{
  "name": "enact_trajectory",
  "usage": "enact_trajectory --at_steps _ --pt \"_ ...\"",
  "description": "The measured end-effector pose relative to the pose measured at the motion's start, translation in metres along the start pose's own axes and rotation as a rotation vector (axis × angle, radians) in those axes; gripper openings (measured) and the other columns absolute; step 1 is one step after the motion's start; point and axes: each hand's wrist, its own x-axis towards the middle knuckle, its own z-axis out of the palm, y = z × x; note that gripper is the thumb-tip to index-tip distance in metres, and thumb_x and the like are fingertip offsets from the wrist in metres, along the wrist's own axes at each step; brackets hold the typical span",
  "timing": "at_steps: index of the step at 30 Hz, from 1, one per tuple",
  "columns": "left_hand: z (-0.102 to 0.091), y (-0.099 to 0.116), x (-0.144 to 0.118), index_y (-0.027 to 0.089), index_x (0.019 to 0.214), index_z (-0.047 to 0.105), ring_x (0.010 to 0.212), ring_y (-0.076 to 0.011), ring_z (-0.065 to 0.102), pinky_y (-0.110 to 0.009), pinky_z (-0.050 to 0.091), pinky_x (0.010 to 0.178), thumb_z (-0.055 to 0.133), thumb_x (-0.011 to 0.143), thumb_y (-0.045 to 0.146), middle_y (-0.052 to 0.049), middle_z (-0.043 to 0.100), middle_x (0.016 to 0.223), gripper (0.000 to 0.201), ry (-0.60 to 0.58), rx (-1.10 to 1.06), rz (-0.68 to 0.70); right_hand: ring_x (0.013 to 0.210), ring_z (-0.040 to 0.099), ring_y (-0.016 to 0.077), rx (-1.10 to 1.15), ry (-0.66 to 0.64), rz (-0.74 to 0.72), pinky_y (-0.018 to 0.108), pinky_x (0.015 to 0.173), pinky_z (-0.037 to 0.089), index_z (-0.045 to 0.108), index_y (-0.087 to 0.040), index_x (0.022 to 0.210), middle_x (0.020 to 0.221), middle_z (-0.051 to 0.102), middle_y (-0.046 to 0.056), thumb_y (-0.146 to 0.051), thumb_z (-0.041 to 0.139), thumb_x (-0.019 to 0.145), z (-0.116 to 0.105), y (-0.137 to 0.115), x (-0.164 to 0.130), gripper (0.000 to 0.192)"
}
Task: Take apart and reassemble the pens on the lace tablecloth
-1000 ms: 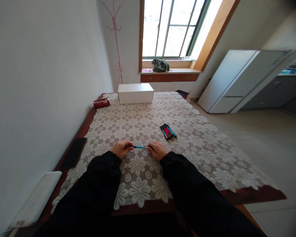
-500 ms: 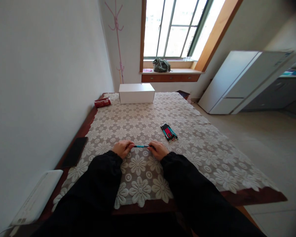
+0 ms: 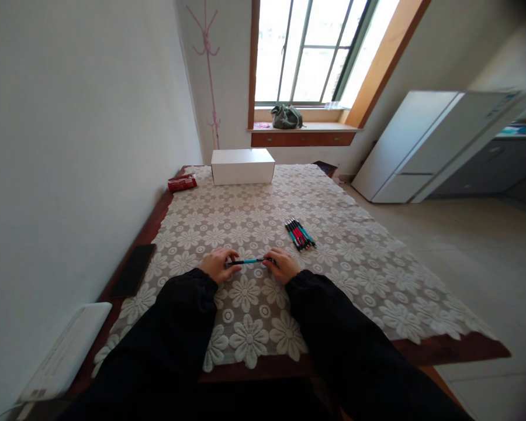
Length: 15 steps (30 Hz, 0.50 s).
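A slim turquoise-and-black pen point(image 3: 249, 261) lies level between my two hands, just above or on the lace tablecloth. My right hand point(image 3: 283, 265) is closed on its right end, thumb and fingers pinching it. Around its left end, my left hand point(image 3: 218, 265) has thumb and fingers parted, with the black end showing between them; whether a finger still touches it is hard to see. Beyond my right hand, a row of several similar pens point(image 3: 300, 235) in turquoise, red and black lies side by side on the cloth.
The flowered lace tablecloth point(image 3: 245, 289) covers a dark red table. At its far end stands a white box point(image 3: 242, 168), with a red packet point(image 3: 182, 182) to its left. Along the left edge lie a black phone point(image 3: 134, 271) and a white flat device point(image 3: 65, 351) with a cable.
The fingers of my left hand have parted, baring the pen's black left end. My right hand keeps its place on the other end.
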Motion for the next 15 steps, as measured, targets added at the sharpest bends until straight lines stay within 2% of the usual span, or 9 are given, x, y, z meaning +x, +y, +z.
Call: enact_trajectory --at_steps 2,4,9,13,15 --pt "0.0006 -0.0006 0.0 0.023 0.094 0.067 0.085 -0.0208 0.061 -0.032 0.047 0.079 0.07 0.079 0.037 -0.003 0.069 0.09 0.021 0.005 0.008 -0.004 0.089 0.058 0.0184 -0.004 -0.004 -0.002 0.03 0.081 0.044 0.066 -0.021 0.091 0.088 0.062 0.004 -0.026 0.059 0.091 -0.0001 0.0001 0.0001 0.009" --pt "0.001 -0.0014 0.0006 0.022 0.087 0.066 0.088 -0.0215 0.061 -0.033 0.047 0.081 0.065 0.083 0.035 -0.004 0.068 0.089 0.014 0.005 0.031 0.006 0.088 0.058 0.0184 -0.002 -0.003 -0.009 0.03 0.08 0.044 0.067 -0.021 0.091 0.088 0.062 0.004 -0.027 0.058 0.092 0.0003 0.0005 0.0001 0.01" --pt "0.0006 -0.001 0.0016 0.022 0.086 0.067 0.095 -0.0226 0.061 -0.035 0.047 0.087 0.05 0.093 0.039 -0.006 0.069 0.091 0.025 0.002 0.045 0.035 0.089 0.058 0.0187 0.002 0.007 -0.004 0.031 0.081 0.045 0.067 -0.021 0.091 0.089 0.062 0.004 -0.028 0.057 0.092 0.0012 0.0012 -0.0001 0.012" --pt "0.0001 0.0004 0.0007 0.024 0.092 0.068 0.098 -0.0242 0.06 -0.036 0.047 0.089 0.068 0.08 0.042 -0.005 0.07 0.097 0.022 -0.009 0.025 0.044 0.089 0.058 0.0185 -0.001 0.007 0.002 0.031 0.081 0.045 0.067 -0.021 0.091 0.089 0.062 0.004 -0.028 0.056 0.093 0.0016 0.0018 -0.0001 0.013" --pt "0.0 0.0006 0.0005 0.024 0.09 0.068 0.098 -0.0245 0.06 -0.037 0.046 0.09 0.071 0.078 0.039 -0.005 0.07 0.097 0.02 -0.014 0.021 0.042 0.089 0.058 0.0187 -0.006 0.003 -0.003 0.031 0.081 0.045 0.067 -0.021 0.091 0.089 0.063 0.004 -0.029 0.056 0.093 0.0019 0.0022 -0.0002 0.014"
